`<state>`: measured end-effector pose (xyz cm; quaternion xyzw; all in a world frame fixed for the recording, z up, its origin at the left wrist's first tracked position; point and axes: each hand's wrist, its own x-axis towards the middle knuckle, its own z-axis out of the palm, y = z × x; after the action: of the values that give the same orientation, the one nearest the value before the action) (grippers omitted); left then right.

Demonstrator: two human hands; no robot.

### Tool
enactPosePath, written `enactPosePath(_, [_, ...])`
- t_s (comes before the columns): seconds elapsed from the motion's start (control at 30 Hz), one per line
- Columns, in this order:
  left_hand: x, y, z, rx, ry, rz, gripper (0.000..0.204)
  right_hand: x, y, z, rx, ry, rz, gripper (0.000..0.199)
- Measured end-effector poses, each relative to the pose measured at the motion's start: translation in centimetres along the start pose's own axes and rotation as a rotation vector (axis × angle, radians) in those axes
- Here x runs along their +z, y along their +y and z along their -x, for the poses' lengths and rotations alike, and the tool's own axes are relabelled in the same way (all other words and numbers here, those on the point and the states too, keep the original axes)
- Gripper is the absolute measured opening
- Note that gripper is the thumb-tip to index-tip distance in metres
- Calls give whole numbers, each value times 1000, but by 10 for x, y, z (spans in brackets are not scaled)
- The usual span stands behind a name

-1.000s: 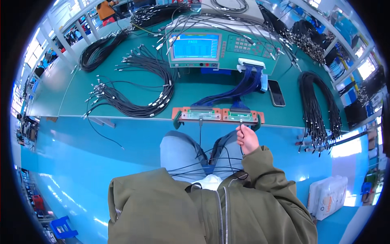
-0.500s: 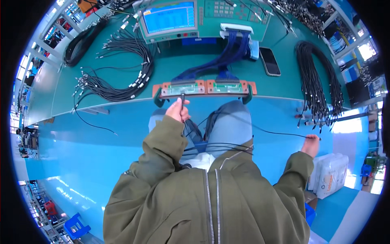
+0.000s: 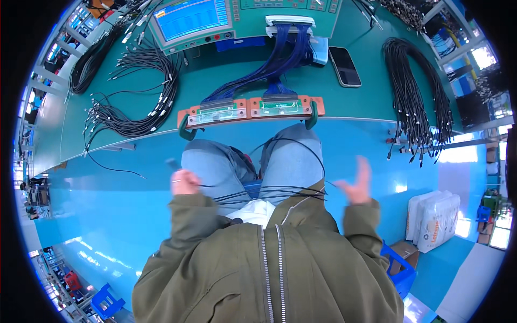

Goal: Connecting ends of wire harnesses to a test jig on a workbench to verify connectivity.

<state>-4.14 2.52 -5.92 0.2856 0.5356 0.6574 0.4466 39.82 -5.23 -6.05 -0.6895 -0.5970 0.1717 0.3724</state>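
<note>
Head view: your left hand (image 3: 184, 182) is gripping black cable (image 3: 237, 189) lying across lap, below orange fixture (image 3: 250, 109) on table edge. Right hand (image 3: 356, 185) is hanging open, empty. Keep cable untangled; guide plug squarely toward fixture.

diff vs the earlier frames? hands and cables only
Left hand pulled back from the orange test fixture to beside the left knee, now shut on a thin black cable running across the lap. Right hand came in from the far right, raised and open, holding nothing. Unchanged: cable bundles, phone and tester on the green bench.
</note>
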Motion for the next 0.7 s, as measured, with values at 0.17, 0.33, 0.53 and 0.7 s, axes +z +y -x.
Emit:
enactPosePath(0.17, [-151, 22, -44, -92, 286, -455, 12, 120, -128, -22, -496, -588, 342, 96])
enactPosePath(0.33, [-213, 21, -23, -263, 335, -1134, 30, 151, -110, -52, -370, -971, 475, 27])
enactPosePath(0.53, [-28, 31, 18, 438, -904, -1093, 76, 43, -146, -33, -425, -875, 37, 15])
enactPosePath(0.7, [74, 34, 28, -564, -1370, -1216, 27, -103, -115, -45, -131, -216, 15, 20])
